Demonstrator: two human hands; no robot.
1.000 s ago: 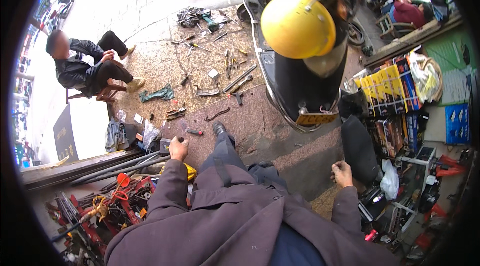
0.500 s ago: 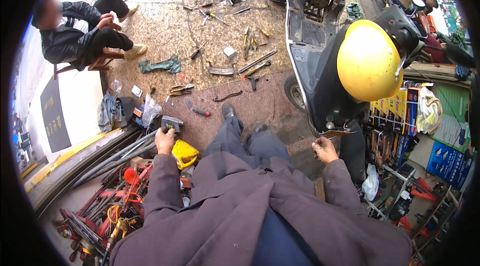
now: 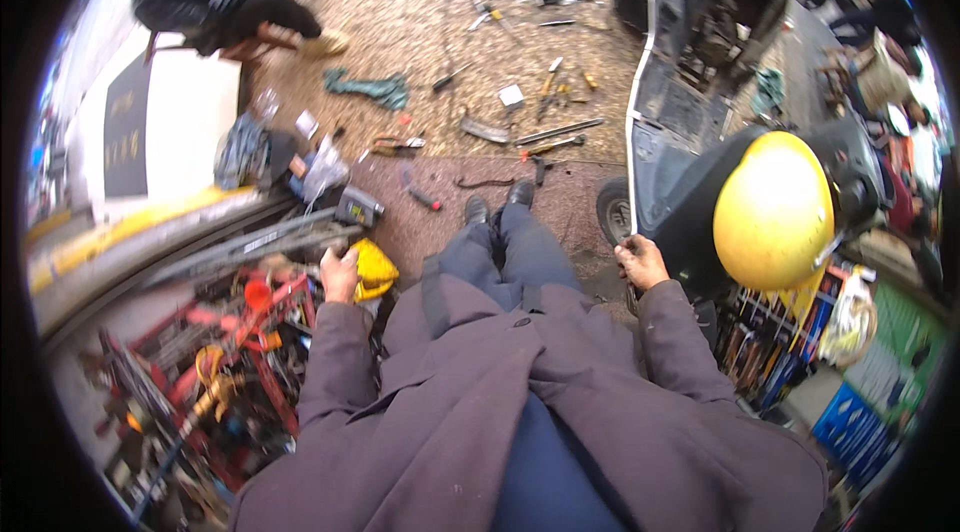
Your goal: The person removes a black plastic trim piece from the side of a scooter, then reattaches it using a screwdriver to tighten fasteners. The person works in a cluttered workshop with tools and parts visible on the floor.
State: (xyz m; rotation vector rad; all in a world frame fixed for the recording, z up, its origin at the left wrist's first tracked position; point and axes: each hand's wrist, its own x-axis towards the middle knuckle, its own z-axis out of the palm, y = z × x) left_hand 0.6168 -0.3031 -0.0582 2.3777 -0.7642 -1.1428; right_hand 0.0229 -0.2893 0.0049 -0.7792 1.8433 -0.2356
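While both hands curl loosely: left hand [image 3: 339, 275] beside yellow bag [image 3: 373, 269], right hand [image 3: 640, 261] near scooter [image 3: 690, 112].

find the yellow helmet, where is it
In the head view the yellow helmet hangs on the dark scooter, to the right of the right hand.

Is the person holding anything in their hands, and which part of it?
Cannot tell. The blurred left hand sits curled beside a yellow bag; the right hand hangs curled near the scooter.

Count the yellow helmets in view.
1: the yellow helmet sits on the scooter, just right of the person's right hand. Others may be hidden in the clutter.
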